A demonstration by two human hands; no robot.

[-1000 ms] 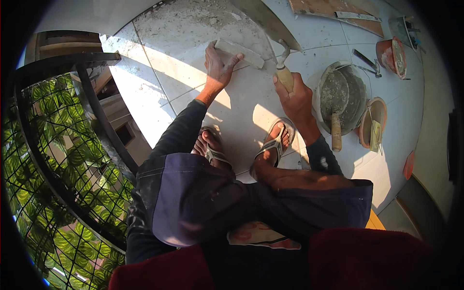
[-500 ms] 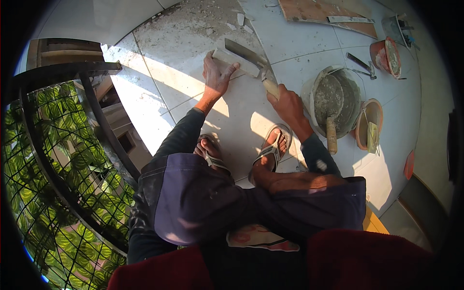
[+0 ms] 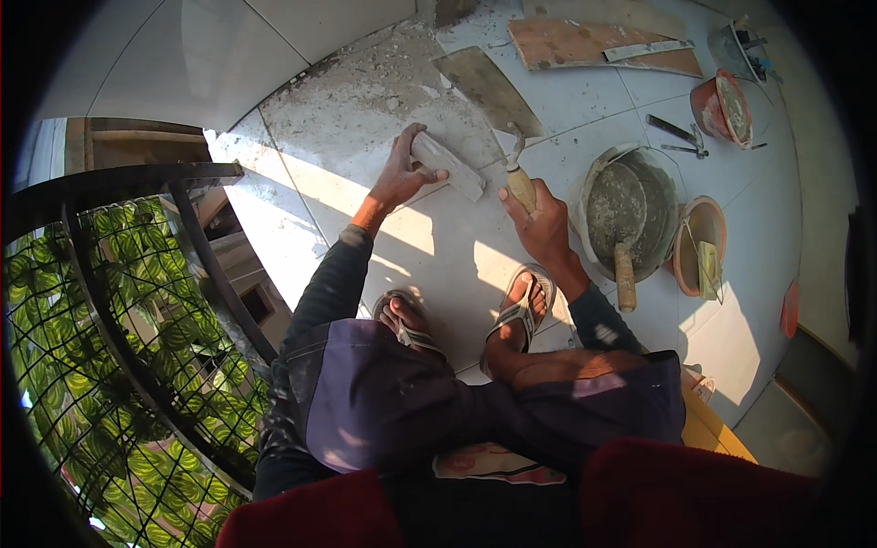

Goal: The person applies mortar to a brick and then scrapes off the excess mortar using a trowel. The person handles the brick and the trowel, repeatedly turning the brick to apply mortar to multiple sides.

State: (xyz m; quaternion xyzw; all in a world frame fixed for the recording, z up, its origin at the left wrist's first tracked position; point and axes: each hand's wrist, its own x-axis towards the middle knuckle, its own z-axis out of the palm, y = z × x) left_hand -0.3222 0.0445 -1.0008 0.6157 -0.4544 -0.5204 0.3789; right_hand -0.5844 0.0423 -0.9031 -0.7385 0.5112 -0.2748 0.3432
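Observation:
My left hand [image 3: 402, 173] is closed round a narrow, pale tile strip [image 3: 449, 166] coated with mortar, thumb on its near side. In my right hand [image 3: 543, 219] is the wooden handle [image 3: 522, 190] of a trowel. Its broad grey-brown blade [image 3: 489, 89] points away and to the left, beyond the strip and apart from it. Right of this hand stands a bucket [image 3: 674, 196] of wet grey mortar, and a wooden-handled scoop [image 3: 625, 279] rests in it.
Dusty rubble [image 3: 365, 87] covers the far floor. A hammer [image 3: 678, 135], a red bucket [image 3: 722, 108], a tan bucket [image 3: 714, 212] with a yellow sponge [image 3: 709, 269], and a wooden board [image 3: 566, 46] lie to the right. A metal railing [image 3: 196, 242] borders the left, near my sandalled feet.
The trowel blade has swung away from the tile strip and turned its flat face upward. My left hand still holds the strip. The whole view has shifted slightly.

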